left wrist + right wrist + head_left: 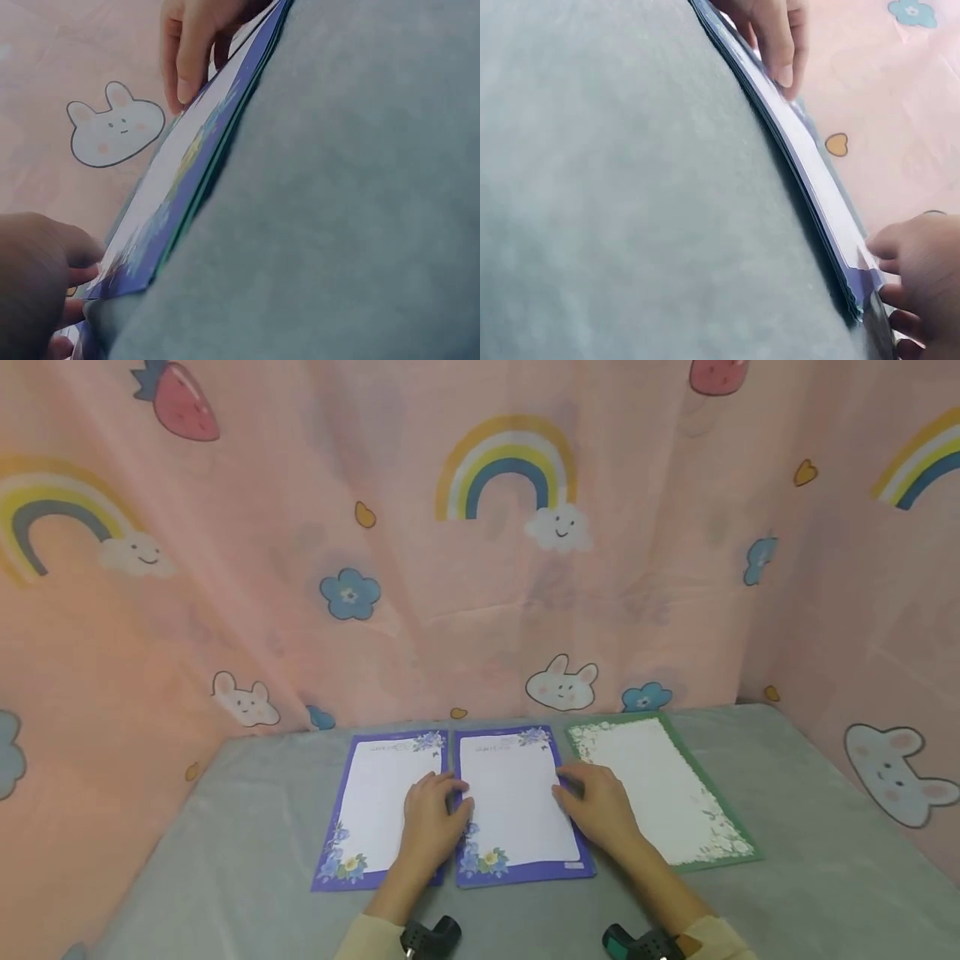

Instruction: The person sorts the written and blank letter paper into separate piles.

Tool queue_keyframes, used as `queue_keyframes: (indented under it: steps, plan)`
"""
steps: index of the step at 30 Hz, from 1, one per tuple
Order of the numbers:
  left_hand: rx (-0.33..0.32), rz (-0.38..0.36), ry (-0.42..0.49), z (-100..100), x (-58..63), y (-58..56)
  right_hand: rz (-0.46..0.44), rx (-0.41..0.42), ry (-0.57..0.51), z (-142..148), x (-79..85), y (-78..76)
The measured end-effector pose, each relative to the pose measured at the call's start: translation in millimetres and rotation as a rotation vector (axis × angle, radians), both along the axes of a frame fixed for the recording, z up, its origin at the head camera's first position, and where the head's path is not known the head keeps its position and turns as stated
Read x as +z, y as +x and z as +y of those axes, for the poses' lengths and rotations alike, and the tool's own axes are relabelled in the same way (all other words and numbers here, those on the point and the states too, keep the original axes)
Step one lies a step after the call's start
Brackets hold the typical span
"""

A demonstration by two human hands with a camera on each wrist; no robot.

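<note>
A stack of purple-bordered paper sheets [517, 802] with blue flowers in two corners lies in the middle of the table. Its layered edge shows in both wrist views. At its left edge, the fingertips of my left hand [433, 822] touch the side, and this hand partly covers another purple-bordered sheet [382, 802] to the left. My right hand [602, 806] touches the right edge with thumb and fingers, its back toward a green-bordered sheet [667, 785]. In the left wrist view the left hand [37, 277] is close by; in the right wrist view the right hand [922, 277] is.
A grey cloth [247, 827] covers the table under the papers. Behind and at both sides hangs a pink curtain [480, 635] printed with rainbows, rabbits and flowers. The green-bordered sheet lies tilted, beside the middle stack. Each wrist wears a dark camera band [431, 937].
</note>
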State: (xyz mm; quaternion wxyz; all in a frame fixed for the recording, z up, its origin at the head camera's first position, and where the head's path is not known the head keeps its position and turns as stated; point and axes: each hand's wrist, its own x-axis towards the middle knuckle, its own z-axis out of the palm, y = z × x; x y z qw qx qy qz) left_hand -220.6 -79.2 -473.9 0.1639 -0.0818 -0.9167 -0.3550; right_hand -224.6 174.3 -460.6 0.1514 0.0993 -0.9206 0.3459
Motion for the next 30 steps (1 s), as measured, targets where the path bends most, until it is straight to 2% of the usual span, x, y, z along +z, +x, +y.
queue_keyframes:
  steps: [3, 6, 17, 23, 30]
  plan:
    - [0.002, 0.017, -0.002, -1.8, -4.5, -2.2, 0.062, -0.019, 0.025, -2.9, -8.9, -2.0]
    - [0.009, 0.029, -0.004, -1.9, -5.6, -1.8, 0.087, -0.032, 0.034, -3.8, -14.5, -2.6]
    - [0.007, 0.054, 0.016, -1.6, -3.7, 2.1, 0.097, -0.045, -0.015, -5.0, -12.8, 0.1]
    - [0.011, 0.008, 0.057, -2.0, -2.9, 2.3, 0.087, -0.051, -0.043, -4.9, -12.4, 0.7]
    - [0.012, -0.002, 0.044, -1.6, -2.8, 1.4, 0.088, -0.054, -0.049, -3.8, -14.8, 0.1]
